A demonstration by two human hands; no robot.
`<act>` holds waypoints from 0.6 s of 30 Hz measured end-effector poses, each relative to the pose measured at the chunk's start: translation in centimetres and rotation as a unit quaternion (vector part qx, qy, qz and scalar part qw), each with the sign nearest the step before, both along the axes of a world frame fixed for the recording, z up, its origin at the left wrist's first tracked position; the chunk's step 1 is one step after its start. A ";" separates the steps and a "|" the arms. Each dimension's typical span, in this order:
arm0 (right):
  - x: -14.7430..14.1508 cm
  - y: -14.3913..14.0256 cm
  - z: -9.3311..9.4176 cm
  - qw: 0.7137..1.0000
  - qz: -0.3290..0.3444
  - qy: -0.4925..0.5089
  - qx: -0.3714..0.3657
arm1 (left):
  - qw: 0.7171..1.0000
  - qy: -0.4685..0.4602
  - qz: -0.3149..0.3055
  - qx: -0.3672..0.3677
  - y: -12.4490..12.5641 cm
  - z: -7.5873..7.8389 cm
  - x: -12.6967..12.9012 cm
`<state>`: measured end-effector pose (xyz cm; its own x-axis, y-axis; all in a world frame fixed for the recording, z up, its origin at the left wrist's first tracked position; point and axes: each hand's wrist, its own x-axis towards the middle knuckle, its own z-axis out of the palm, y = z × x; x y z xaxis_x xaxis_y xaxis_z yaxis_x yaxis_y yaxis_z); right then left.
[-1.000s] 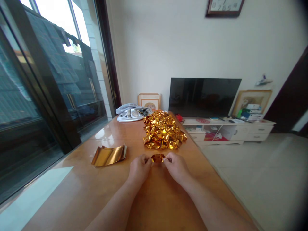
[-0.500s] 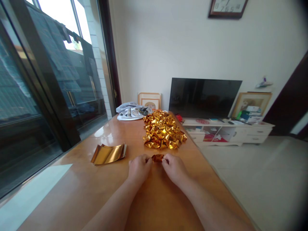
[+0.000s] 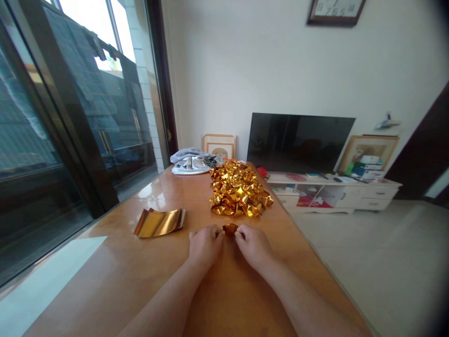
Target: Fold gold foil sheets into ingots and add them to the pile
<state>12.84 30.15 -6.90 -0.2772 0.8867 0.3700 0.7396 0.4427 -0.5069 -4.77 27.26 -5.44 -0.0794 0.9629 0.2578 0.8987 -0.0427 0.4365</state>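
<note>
Between my two hands is a small piece of gold foil paper (image 3: 230, 229), bunched and folded, just above or on the table. My left hand (image 3: 206, 241) pinches its left end, fingers closed. The right end is pinched by my right hand (image 3: 253, 242), also closed. Right beyond my hands lies a heap of folded gold foil pieces (image 3: 240, 189), shiny and pointed. To the left of my left hand rests a stack of flat gold foil sheets (image 3: 160, 223), slightly curled.
The wooden table (image 3: 147, 281) carries a pale paper sheet (image 3: 52, 276) at left and a grey cloth bundle (image 3: 192, 161) at its far end. A glass sliding door (image 3: 80, 117) borders the left. A television (image 3: 300, 142) stands on a white cabinet (image 3: 358, 194) beyond.
My hands have come slightly closer together, and the foil between them looks shorter and more arched. The view has shifted a little; the heap and the stack stay in place.
</note>
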 end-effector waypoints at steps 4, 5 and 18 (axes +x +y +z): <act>0.0 0.0 0.1 1.000 0.005 -0.007 0.002 | 1.000 -0.002 -0.010 -0.004 0.0 0.1 0.1; 0.0 -0.1 0.1 1.000 0.006 -0.009 0.002 | 1.000 0.000 -0.011 -0.004 0.0 0.1 0.1; -0.1 0.3 -0.1 1.000 0.009 0.006 -0.007 | 0.996 -0.085 0.025 -0.007 0.5 -0.5 -0.3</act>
